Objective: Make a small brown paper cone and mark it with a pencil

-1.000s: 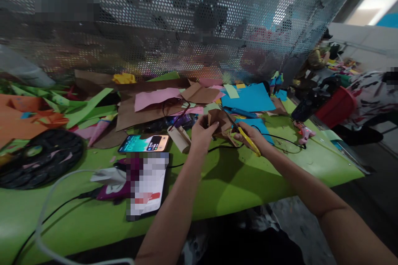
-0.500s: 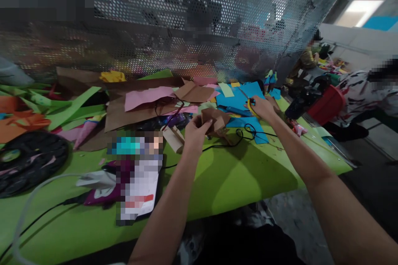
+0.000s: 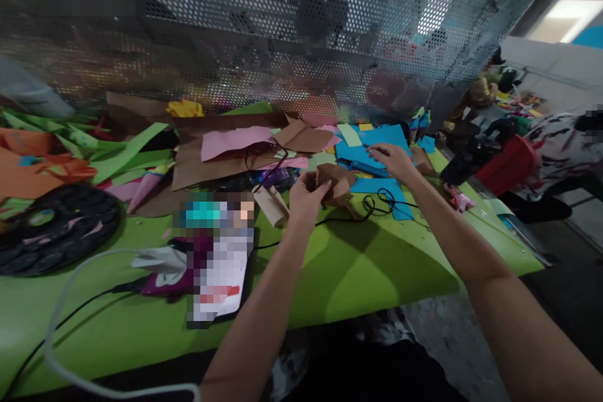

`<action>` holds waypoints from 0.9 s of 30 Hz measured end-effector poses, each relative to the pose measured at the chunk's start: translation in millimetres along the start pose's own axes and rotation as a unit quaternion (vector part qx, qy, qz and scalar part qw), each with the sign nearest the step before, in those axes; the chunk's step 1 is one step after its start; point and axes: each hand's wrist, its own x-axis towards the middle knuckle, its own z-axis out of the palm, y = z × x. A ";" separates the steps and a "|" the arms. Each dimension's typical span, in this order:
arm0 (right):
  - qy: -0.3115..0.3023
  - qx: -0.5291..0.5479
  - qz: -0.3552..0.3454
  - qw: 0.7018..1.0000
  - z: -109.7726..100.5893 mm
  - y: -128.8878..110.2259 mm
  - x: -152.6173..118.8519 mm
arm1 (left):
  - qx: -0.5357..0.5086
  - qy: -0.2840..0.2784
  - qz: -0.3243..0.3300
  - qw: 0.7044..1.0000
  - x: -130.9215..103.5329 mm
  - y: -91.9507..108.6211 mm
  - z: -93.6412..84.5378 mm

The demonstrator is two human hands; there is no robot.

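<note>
The left hand (image 3: 306, 198) holds a folded brown paper piece (image 3: 336, 182) just above the green bench (image 3: 367, 264). Its grip is closed on the near left edge of the piece, thumb on top and the other fingers underneath, so the paper juts out to the right of the hand and a little away from the person.

The right hand (image 3: 393, 160) is stretched farther out, resting flat on a sheet of blue paper (image 3: 377, 144) beyond the brown piece. Its fingers are spread and lie on a blue pen-like tool (image 3: 365, 168); whether they pinch it cannot be told. The two hands are near each other but apart, with the brown piece between them, closer to the left.

A black cord (image 3: 377, 204) loops on the bench just right of the brown piece and passes below it. To the left lies a small roll of tan paper (image 3: 271, 204), beside the left wrist. Pink paper (image 3: 235, 141) and brown sheets are heaped behind, green strips (image 3: 127, 154) and a black round tray (image 3: 51, 229) sit far left, and a perforated metal screen (image 3: 282, 31) stands at the back.
</note>
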 end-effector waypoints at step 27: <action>-0.178 -0.041 -0.244 0.953 63.5 -43.4 -64.1 | 0.491 -0.106 0.006 0.865 -126.7 1.5 -36.7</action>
